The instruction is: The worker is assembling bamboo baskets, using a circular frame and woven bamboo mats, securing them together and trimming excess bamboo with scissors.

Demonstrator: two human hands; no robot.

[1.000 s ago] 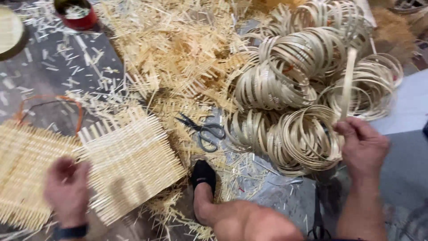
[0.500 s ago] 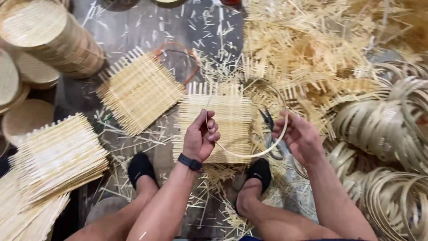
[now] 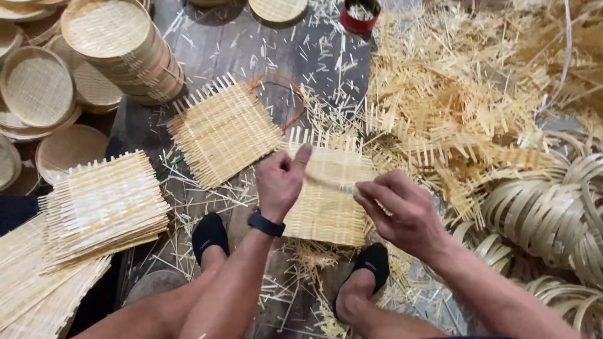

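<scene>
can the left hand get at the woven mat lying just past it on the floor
Probably yes. The left hand is beside the loose woven mat, with only bare floor and scattered slivers between them. It does pinch a thin bamboo strip shared with the right hand, so it isn't free.

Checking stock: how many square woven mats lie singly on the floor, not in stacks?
2: one mat lies left of the hands; another mat lies under the left hand and right hand. Scraps may hide more.

Pale straw-yellow woven mat (image 3: 326, 201) (criss-cross weave)
</scene>
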